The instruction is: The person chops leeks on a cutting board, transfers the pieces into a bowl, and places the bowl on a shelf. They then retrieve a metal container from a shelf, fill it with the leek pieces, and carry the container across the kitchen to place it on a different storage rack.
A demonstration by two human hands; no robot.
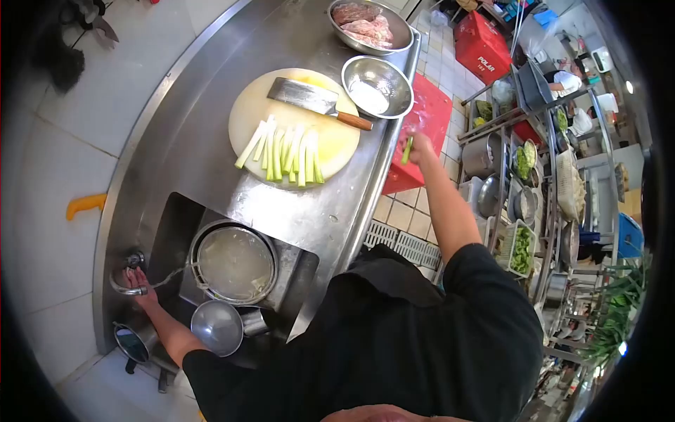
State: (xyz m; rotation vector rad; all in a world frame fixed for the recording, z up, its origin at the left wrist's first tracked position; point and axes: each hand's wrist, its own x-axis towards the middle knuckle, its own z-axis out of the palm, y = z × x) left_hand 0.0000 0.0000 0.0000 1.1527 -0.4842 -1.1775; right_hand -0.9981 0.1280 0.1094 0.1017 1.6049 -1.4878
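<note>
At the faucet [121,283] on the left, my left hand [138,283] is at the spout, and a thin stream of water runs beside it toward a round strainer pot [234,261] in the sink. Whether its fingers grip the tap is hard to make out. Out past the counter's right edge, my right hand [420,148] is closed on a short green stalk [407,150]. Several pale green stalks [290,156] lie side by side on the round cutting board [247,112]. Above them rests a cleaver [304,95] with a wooden handle.
Two metal bowls stand at the counter's upper right, one with raw meat [365,29], the other [388,74] with something white. Below the counter edge is a red box [430,116]. Shelves with vegetable baskets [522,247] line the right; people work behind them. A metal bowl [217,328] sits by the sink.
</note>
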